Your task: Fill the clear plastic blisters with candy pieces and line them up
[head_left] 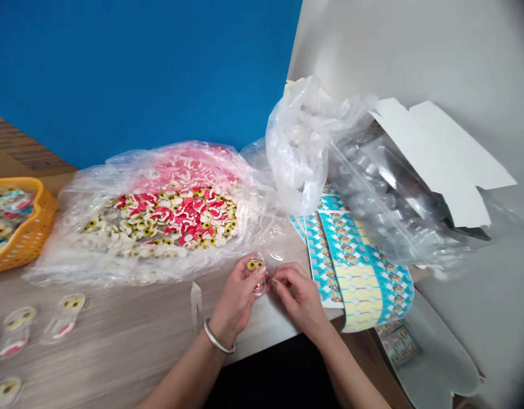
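My left hand (238, 295) is closed on a small clear plastic case (256, 265), which shows two yellow eye pieces at its top and a bit of red lower down. Close by the case's right edge, the thumb and fingers of my right hand (299, 295) are pinched together. What they grip, if anything, is too small to make out. Behind the hands a large clear bag (74, 210) lies spread on the table, its mouth exposing a heap of red, white and yellow eye and mouth pieces (189, 216).
Several clear cases (66, 315) with eyes and red mouths lie at left, near a yellow basket (36, 227) of packed items. Sticker sheets (359, 267) hang over the table's right edge. Behind them are a bag of clear plastic shells (381, 187) and white cardboard (440, 153).
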`<move>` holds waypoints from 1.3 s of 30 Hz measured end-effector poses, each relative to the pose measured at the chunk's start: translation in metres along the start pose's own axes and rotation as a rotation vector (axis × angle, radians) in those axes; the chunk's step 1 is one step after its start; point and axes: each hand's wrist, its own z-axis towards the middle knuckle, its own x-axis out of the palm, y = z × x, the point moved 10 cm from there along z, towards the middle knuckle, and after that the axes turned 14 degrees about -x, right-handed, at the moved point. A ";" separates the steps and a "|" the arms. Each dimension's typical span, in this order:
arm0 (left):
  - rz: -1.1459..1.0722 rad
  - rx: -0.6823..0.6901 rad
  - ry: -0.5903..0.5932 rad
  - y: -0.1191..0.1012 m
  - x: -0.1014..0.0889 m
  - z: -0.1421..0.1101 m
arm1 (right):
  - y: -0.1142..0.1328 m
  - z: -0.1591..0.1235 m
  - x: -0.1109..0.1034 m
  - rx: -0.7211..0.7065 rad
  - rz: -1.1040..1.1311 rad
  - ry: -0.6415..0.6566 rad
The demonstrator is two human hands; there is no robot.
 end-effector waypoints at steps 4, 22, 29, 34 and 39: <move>0.009 -0.011 0.031 0.005 0.003 0.001 | 0.004 -0.008 0.004 0.048 0.057 0.022; 0.218 0.025 0.076 0.010 -0.004 0.011 | -0.050 -0.013 0.032 0.615 0.620 -0.040; 0.290 0.084 0.045 0.003 -0.002 0.007 | -0.052 -0.010 0.021 0.519 0.384 -0.107; 0.270 0.066 0.035 0.002 -0.002 0.005 | -0.055 -0.008 -0.015 0.499 0.160 -0.320; 0.187 -0.005 0.001 0.005 -0.007 0.006 | -0.066 -0.017 0.006 0.650 0.505 -0.276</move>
